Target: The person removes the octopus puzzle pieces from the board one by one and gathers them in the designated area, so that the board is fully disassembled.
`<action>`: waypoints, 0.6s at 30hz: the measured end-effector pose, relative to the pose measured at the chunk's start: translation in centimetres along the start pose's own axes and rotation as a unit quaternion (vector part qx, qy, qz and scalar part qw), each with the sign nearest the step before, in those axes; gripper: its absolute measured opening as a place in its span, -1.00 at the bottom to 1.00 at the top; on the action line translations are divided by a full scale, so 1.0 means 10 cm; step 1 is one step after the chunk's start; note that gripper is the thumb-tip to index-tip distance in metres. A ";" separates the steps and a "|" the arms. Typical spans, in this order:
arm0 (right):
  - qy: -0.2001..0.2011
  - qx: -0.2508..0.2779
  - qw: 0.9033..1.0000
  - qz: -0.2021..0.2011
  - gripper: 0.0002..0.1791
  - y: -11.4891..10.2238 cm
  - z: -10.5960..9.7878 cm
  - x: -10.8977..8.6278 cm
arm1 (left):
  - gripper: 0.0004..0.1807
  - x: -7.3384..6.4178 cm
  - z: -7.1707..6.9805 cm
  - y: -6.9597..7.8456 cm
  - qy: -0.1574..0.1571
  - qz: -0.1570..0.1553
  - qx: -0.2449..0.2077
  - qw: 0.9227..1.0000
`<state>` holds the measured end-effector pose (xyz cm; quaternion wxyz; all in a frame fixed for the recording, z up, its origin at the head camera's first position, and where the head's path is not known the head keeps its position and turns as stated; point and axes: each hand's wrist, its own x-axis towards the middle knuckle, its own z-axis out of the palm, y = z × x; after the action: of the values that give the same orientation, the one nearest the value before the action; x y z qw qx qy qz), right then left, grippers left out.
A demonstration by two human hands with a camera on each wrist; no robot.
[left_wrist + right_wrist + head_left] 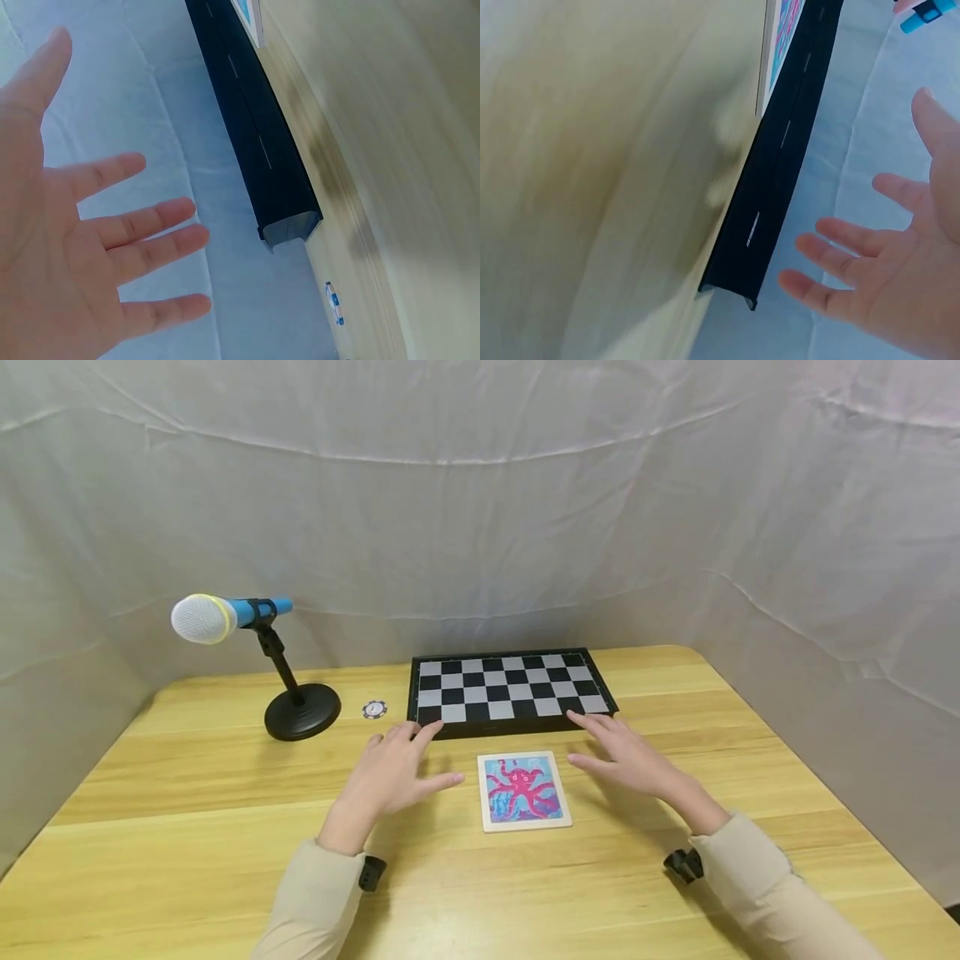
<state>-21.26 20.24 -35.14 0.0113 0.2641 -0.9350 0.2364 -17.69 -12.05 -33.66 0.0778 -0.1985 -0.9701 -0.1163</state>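
A square picture tile [522, 792] with a pink octopus and a pale border lies on the table between the two hands. Behind it sits a folded black-and-white chessboard [510, 687]; its dark side edge [262, 142] shows in the left wrist view. My left hand [392, 774], fingers spread and holding nothing, hovers left of the tile near the board's front left corner. To the tile's right, my right hand [626, 758] is likewise held over the table with extended fingers and nothing in it. In the right wrist view its palm [907, 262] is bare.
A blue microphone [255, 610] with a white head is clipped on a black round-based stand [302, 711] at the back left. Between stand and board lies a poker chip [374, 709]. Pale cloth [480, 527] hangs around the wooden table [187, 860].
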 end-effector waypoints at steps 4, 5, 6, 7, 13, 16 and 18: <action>-0.001 0.031 1.000 -0.001 -0.28 -0.03 0.02 0.03 | -0.14 0.03 0.01 -0.01 -0.011 0.005 -0.017 1.000; -0.002 0.040 0.999 -0.001 -0.29 -0.03 0.03 0.04 | -0.15 0.04 0.01 -0.01 -0.013 0.007 -0.023 1.000; -0.003 0.050 0.999 -0.001 -0.30 -0.04 0.04 0.06 | -0.16 0.05 0.01 -0.01 -0.017 0.009 -0.029 0.999; -0.004 0.060 0.998 0.000 -0.32 -0.04 0.04 0.07 | -0.17 0.05 0.01 -0.01 -0.021 0.010 -0.036 0.999; -0.014 0.156 0.988 0.009 -0.44 -0.04 0.09 0.13 | -0.28 0.09 0.03 -0.01 -0.036 0.011 -0.085 0.996; -0.022 0.213 0.976 0.027 -0.46 -0.03 0.14 0.17 | -0.33 0.11 0.05 -0.01 -0.045 0.009 -0.102 0.994; -0.029 0.246 0.968 0.040 -0.47 -0.04 0.17 0.19 | -0.36 0.12 0.07 -0.01 -0.052 0.008 -0.113 0.992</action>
<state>-22.55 18.26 -36.23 -0.0900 0.2278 -0.8580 0.4515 -18.88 -11.52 -34.12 0.0052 -0.2197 -0.9517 -0.2142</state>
